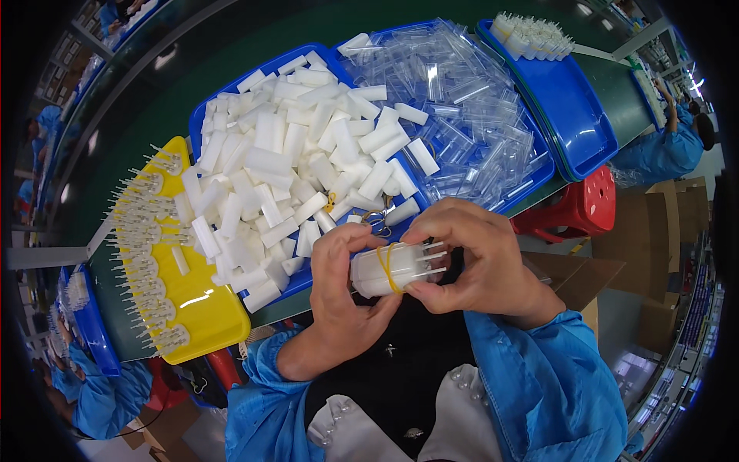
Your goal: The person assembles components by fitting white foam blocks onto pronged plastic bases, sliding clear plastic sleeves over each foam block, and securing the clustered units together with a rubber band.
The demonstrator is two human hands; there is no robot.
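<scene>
In front of my chest I hold a short bundle of white and clear plastic pieces [373,275] with a yellow rubber band around it. Several thin white prongs stick out of its right end. My left hand [342,281] grips the bundle's left side between thumb and fingers. At the pronged end, my right hand [473,258] pinches it with thumb and forefinger. Just beyond the bundle is a heap of white foam-like blocks [292,146] in a blue tray [198,115]. Scissors [377,222] with dark handles lie partly hidden at that heap's near edge.
Clear plastic pieces [469,115] fill a second blue tray [539,165]. On the left, a yellow tray [204,308] bears rows of pronged white pieces [154,254]. A right-hand blue tray [570,100] holds similar pieces. A red stool [593,202] and cardboard boxes [635,246] stand at right. Co-workers sit both sides.
</scene>
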